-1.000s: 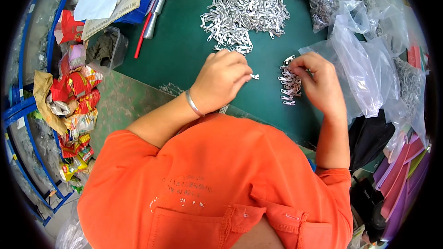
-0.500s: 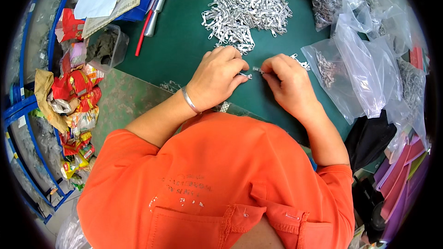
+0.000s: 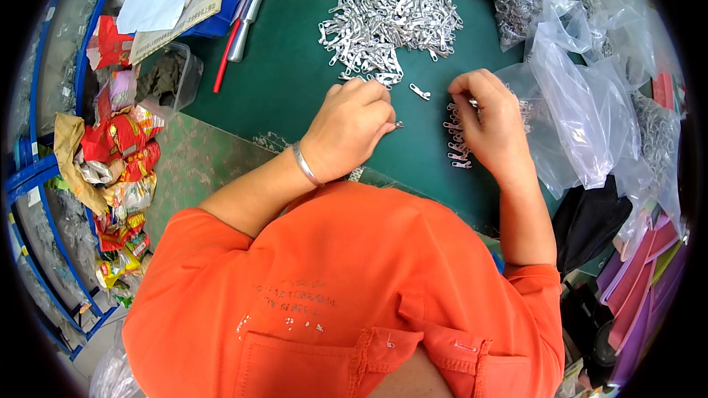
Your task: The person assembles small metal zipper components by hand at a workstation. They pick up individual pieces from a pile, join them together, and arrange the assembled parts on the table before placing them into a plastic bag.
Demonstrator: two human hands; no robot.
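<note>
A big heap of silver zipper sliders with pull tabs (image 3: 394,15) lies on the green tabletop beyond my hands. My left hand (image 3: 354,127) is closed just below the heap's near edge, pinching a small zipper slider (image 3: 399,124) whose end pokes out past the thumb. To the right, my right hand (image 3: 488,121) is closed in a pinch, with a glint of silver at its fingertips. Beneath and beside it runs a row of zipper sliders (image 3: 457,149), partly covered by the hand. Between the hands and the heap lies a single zipper slider (image 3: 420,91).
Clear plastic bags (image 3: 575,103), some with metal parts, crowd the table's right side. A red pen (image 3: 227,59), papers (image 3: 158,0) and a clear plastic box (image 3: 190,77) are at the left. Beyond the table's left edge are colourful wrappers (image 3: 122,140) and a blue rack (image 3: 33,177).
My right hand has moved right, away from the left hand, to the row of sliders, more of which now shows. The single slider near the heap has come into view. My left hand stays almost in place.
</note>
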